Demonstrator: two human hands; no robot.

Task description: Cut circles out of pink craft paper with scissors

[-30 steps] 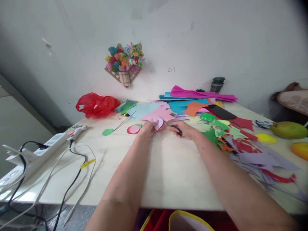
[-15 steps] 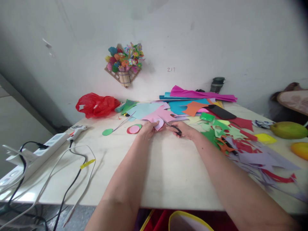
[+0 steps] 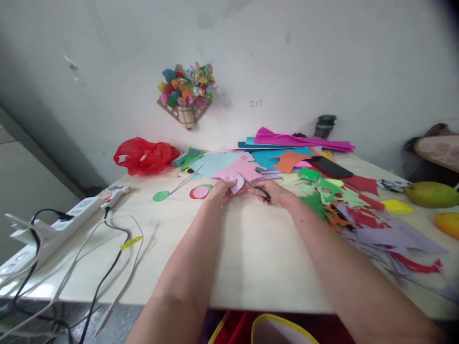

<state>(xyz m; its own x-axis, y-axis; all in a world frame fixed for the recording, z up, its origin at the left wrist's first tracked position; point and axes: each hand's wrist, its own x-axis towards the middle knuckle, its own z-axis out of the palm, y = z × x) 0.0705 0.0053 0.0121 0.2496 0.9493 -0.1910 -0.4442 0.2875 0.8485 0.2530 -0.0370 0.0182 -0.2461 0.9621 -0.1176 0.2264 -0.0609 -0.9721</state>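
Note:
My left hand (image 3: 223,190) pinches a pink sheet of paper (image 3: 239,168) together with a pale lilac paper disc (image 3: 237,184) laid on it, the thumb pressing on the disc. Black-handled scissors (image 3: 263,192) are gripped in my right hand (image 3: 269,190), their blades at the right edge of the disc. Left of my hands lie cut paper circles, a pink one (image 3: 200,192) on top of red and green ones. Farther left is a green disc (image 3: 160,196) touching a thin stem.
Paper scraps (image 3: 358,215) cover the table's right side, with a phone (image 3: 332,166) and a mango (image 3: 430,194) near them. A power strip (image 3: 77,210) with cables runs along the left. A red plastic bag (image 3: 143,156) and rolled magenta paper (image 3: 297,139) lie at the back.
The scissor blades look closer together at the disc's edge than before. Both hands stay in nearly the same place, and the view has shifted very slightly.

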